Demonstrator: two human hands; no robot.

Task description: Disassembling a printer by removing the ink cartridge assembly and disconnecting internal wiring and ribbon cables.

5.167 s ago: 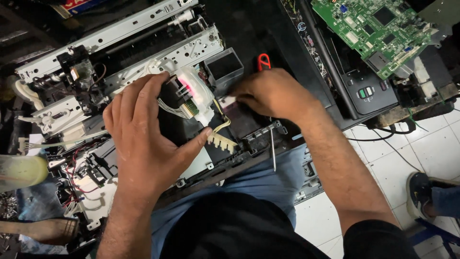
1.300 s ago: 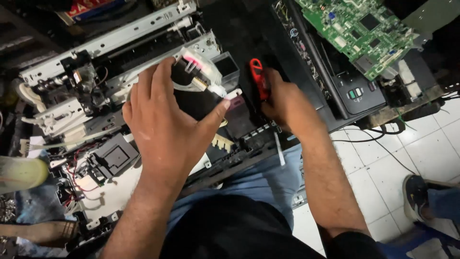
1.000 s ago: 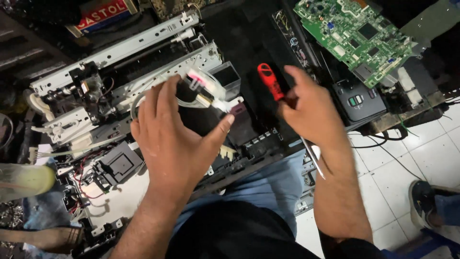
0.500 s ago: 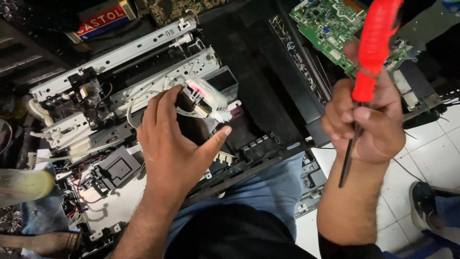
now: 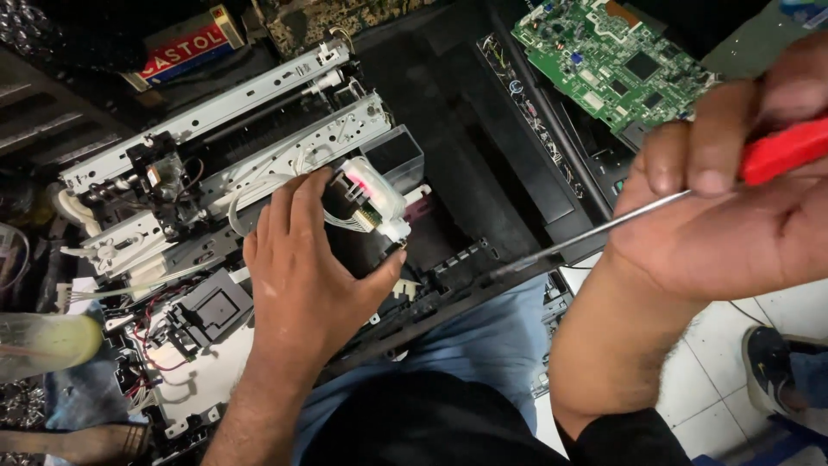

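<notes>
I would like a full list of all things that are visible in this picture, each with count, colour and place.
printer chassis: one, grey-white metal rails, upper left, opened up
white part with ribbon cable: one, white with pink patch, centre, at the left hand's fingertips
black printer housing: one, black, centre to right
circuit board: one, green, top right
screwdriver: one, red handle, metal shaft, right
black module with red wires: one, lower left
tin: one, red and white, top left
shoe: one, dark, lower right on white floor tiles
left hand: resting on the chassis, touching the white part
right hand: raised, gripping the screwdriver
</notes>
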